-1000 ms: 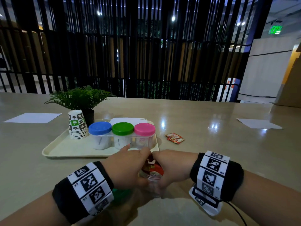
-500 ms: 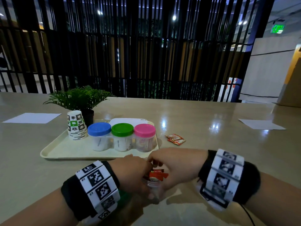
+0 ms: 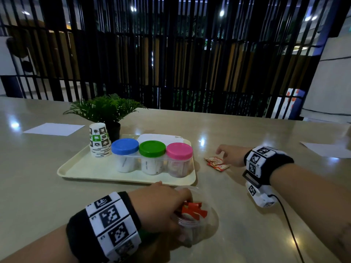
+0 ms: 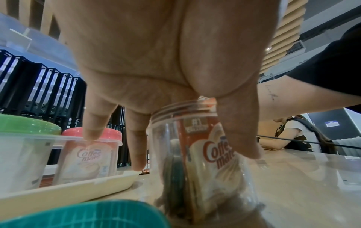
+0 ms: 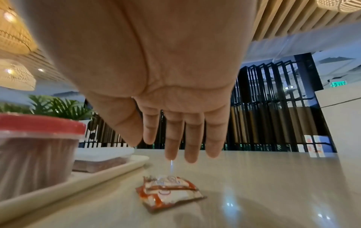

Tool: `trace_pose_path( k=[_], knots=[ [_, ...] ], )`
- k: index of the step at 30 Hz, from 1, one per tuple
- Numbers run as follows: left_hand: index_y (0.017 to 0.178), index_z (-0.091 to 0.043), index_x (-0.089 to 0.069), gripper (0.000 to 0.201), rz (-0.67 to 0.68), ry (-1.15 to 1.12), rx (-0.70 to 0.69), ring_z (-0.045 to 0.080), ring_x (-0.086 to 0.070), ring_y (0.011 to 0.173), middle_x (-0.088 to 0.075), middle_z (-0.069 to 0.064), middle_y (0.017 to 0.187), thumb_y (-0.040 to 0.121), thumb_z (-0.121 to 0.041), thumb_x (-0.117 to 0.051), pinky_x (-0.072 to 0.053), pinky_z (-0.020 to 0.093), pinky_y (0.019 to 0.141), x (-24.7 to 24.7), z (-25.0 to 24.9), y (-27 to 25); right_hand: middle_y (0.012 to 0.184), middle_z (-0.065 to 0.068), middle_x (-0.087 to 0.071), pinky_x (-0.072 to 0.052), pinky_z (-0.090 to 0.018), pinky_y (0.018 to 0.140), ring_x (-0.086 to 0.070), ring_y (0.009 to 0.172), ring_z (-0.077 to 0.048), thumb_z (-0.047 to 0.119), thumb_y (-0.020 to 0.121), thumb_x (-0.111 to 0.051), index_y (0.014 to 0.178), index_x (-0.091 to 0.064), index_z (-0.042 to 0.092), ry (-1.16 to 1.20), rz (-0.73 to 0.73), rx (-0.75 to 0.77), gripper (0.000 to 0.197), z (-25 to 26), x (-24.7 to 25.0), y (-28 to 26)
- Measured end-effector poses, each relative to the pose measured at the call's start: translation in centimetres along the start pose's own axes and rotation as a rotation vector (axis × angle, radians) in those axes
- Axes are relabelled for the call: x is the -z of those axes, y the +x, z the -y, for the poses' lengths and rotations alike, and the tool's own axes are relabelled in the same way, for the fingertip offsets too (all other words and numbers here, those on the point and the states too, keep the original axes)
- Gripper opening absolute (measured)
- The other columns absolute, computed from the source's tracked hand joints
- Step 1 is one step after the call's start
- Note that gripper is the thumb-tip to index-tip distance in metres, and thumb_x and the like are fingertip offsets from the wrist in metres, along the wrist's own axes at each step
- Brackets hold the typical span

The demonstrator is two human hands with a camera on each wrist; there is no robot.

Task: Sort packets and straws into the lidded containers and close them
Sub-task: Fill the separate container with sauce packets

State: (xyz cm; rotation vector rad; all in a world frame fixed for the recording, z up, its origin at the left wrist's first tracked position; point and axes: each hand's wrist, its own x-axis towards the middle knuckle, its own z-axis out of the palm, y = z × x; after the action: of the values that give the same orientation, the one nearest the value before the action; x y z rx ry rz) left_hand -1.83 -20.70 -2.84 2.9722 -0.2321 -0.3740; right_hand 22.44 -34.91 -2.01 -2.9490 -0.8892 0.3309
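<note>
1. While L hand point(image 3: 161, 207) wraps thumb + fingers round the open clear jar point(image 4: 197, 154) nearest the camera, it pins the jar on the table point(image 3: 247, 234), prob. to keep it steady for loading.
2. Jar has no lid on; red/white creamer packets point(image 3: 193, 210) stand upright inside, tops poking past the rim. Left wrist view shows "Coffee mate" print through the wall.
3. Teal lid point(image 4: 84, 216) lies just beside the jar at the near edge of the left wrist view, likely this jar's lid, parked within reach for closing. Can't confirm.
4. R hand point(image 3: 230, 155) is further out, to the right of the tray point(image 3: 79, 168); fingers straight, spread a bit, holding nothing. It hovers over the loose packets point(image 5: 168, 192), not touching per right wrist view.
5. Loose packets: two, overlapping, flat on table just right of tray corner. Look like the last ones left outside, so prob. next pick.
6. On tray: three jars in a row inside a clear holder, lids on: blue lid point(image 3: 125, 146), green lid point(image 3: 152, 148), pink lid point(image 3: 179, 150). Pink one holds same creamer packets; the other two show white contents, kind unclear.
7. Behind: stack of paper cups point(image 3: 99, 139) on tray's far-left corner, potted plant point(image 3: 106, 109) past it, paper sheets on table further off.
8. Judgement: sort nearly done; open jar not yet closed.
</note>
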Motion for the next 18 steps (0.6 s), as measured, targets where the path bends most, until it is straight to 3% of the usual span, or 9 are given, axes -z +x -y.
trace_pose_path(
  k=[2, 4, 7, 12, 18],
  knots=[
    [0.128, -0.031, -0.044, 0.06, 0.0, 0.007, -0.002, 0.014, -0.051, 0.114, -0.056, -0.007, 0.126, 0.079, -0.051, -0.072, -0.03, 0.029, 0.096, 0.0, 0.1, 0.0, 0.14, -0.006, -0.048, -0.04, -0.029, 0.098, -0.051, 0.122, -0.022, 0.016, 0.098, -0.046, 0.145, -0.032, 0.022, -0.024, 0.016, 0.01, 0.049, 0.3, -0.8, 1.1],
    [0.124, -0.033, -0.046, 0.053, 0.009, 0.007, -0.008, 0.013, -0.052, 0.111, -0.059, -0.007, 0.122, 0.08, -0.051, -0.071, -0.034, 0.035, 0.104, -0.2, 0.2, 0.0, 0.148, -0.006, -0.04, -0.037, -0.028, 0.102, -0.045, 0.13, -0.023, 0.013, 0.1, -0.041, 0.148, -0.026, 0.022, -0.058, 0.031, 0.021, 0.051, 0.7, -1.3, 1.9],
    [0.122, -0.032, -0.046, 0.049, 0.006, 0.033, -0.007, 0.014, -0.054, 0.11, -0.06, -0.006, 0.119, 0.082, -0.049, -0.069, -0.035, 0.038, 0.106, -0.3, 0.3, 0.1, 0.154, -0.006, -0.031, -0.032, -0.028, 0.105, -0.038, 0.136, -0.023, 0.008, 0.101, -0.037, 0.151, -0.019, 0.016, -0.154, 0.076, 0.031, 0.054, 0.9, -2.0, 2.8],
    [0.122, -0.032, -0.046, 0.047, -0.009, 0.059, -0.026, 0.015, -0.053, 0.111, -0.06, -0.006, 0.118, 0.083, -0.047, -0.069, -0.028, 0.039, 0.108, -0.4, 0.5, 0.2, 0.135, -0.009, -0.052, -0.04, -0.032, 0.099, -0.051, 0.121, -0.027, 0.024, 0.098, -0.046, 0.136, -0.047, 0.012, -0.198, 0.039, 0.05, 0.04, 0.7, -2.8, 3.5],
    [0.121, -0.03, -0.046, 0.049, -0.042, 0.068, -0.044, 0.016, -0.054, 0.107, -0.06, -0.004, 0.116, 0.082, -0.049, -0.069, -0.035, 0.035, 0.101, -0.7, 0.5, 0.3, 0.117, -0.006, -0.059, -0.042, -0.029, 0.081, -0.055, 0.105, -0.023, 0.034, 0.093, -0.057, 0.11, -0.057, 0.015, -0.154, -0.035, 0.041, 0.026, 0.4, -3.0, 3.4]
  ],
)
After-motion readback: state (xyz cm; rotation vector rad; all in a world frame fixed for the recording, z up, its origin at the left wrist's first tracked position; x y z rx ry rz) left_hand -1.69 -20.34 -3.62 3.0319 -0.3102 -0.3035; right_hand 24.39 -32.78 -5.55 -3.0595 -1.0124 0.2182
